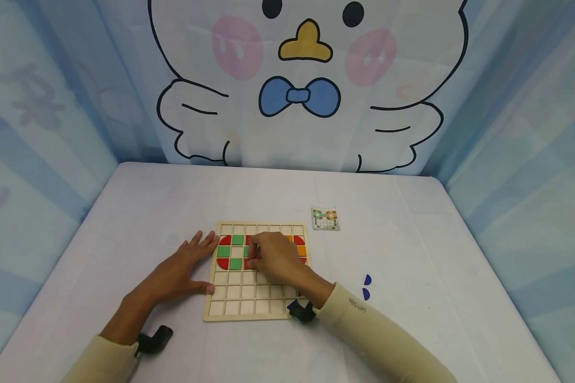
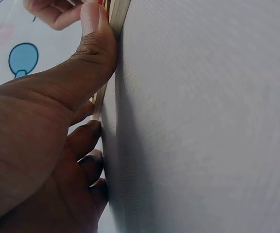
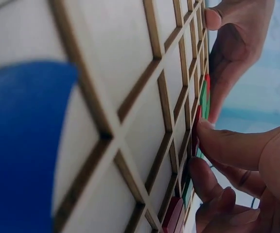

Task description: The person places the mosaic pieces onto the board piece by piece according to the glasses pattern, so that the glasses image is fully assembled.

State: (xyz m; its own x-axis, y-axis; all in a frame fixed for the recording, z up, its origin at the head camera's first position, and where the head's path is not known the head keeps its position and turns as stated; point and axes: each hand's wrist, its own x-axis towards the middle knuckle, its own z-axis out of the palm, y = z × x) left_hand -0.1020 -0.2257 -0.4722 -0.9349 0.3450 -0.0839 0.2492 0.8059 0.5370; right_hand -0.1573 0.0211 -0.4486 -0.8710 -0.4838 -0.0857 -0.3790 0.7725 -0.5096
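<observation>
A wooden grid board [image 1: 239, 308] lies on the table, with red, green and orange tiles in its upper rows. My left hand [image 1: 182, 271] rests spread at the board's left edge; its thumb [image 2: 94, 29] touches the wooden rim. Over the upper middle cells, my right hand [image 1: 278, 258] has its thumb and index finger at a red tile [image 3: 196, 131], apparently pinching it at the grid. The back of that hand covers several cells in the head view. A green tile [image 1: 236, 264] sits in a cell left of the right hand.
Two blue rounded pieces [image 1: 367, 280] lie on the table right of the board. Another blue piece [image 3: 23, 141] is on the board's near right part, under the right wrist. A small pattern card [image 1: 325, 218] lies beyond the board's far right corner.
</observation>
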